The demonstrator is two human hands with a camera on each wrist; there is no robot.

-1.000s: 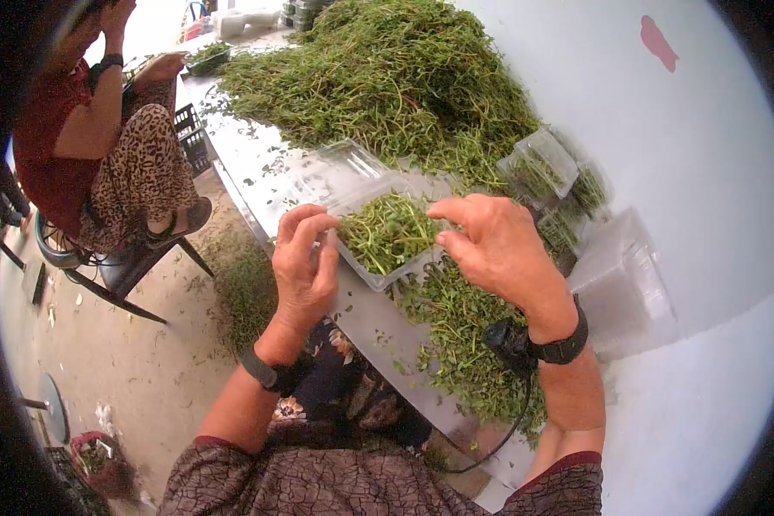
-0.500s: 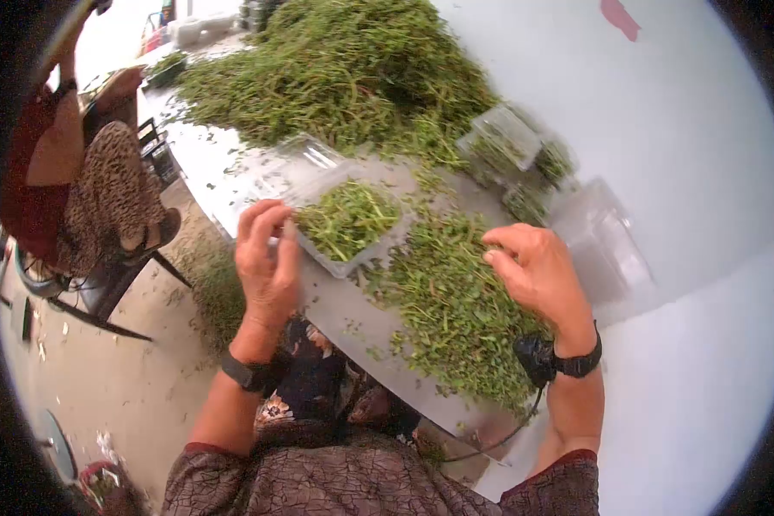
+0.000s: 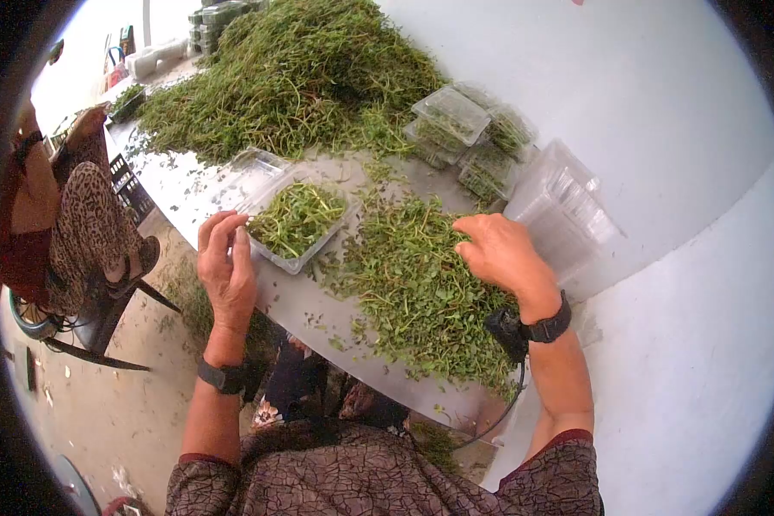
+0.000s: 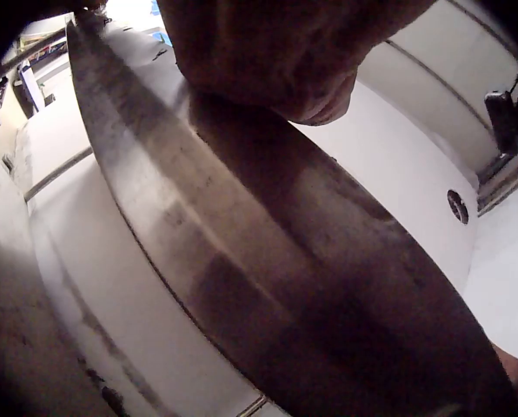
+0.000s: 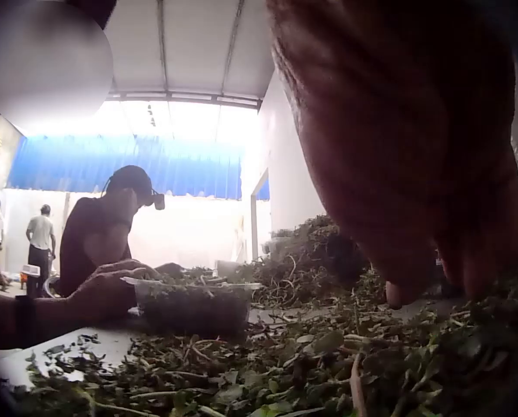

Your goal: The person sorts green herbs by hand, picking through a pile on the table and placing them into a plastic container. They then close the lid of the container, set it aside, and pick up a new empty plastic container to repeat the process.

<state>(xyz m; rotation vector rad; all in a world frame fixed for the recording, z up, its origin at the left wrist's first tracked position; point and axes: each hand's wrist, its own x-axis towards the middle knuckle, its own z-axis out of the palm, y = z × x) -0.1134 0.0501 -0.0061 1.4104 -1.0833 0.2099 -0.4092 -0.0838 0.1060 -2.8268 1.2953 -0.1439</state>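
Observation:
A clear plastic container (image 3: 294,264) filled with leafy green stems (image 3: 297,219) sits on the table with its lid folded back. My left hand (image 3: 228,267) holds it at the left rim, fingers bent over the edge; the right wrist view shows these fingers on the rim too. Over a spread of loose greens (image 3: 404,284) to the right hovers my right hand (image 3: 503,254), thumb and index finger bent downward. Close up in the right wrist view, its fingertips (image 5: 400,294) reach down to the leaves, slightly apart. The left wrist view mostly catches the table's underside (image 4: 242,243).
A big heap of greens (image 3: 301,77) covers the table's far part. Filled lidded boxes (image 3: 451,116) are stacked by the wall, beside nested empty containers (image 3: 559,206). A seated person (image 3: 86,224) is at the left, near a black crate (image 3: 131,187).
My right hand has moved from the container's right side to the loose greens. The left hand stays at the container's left rim, while the head view has shifted.

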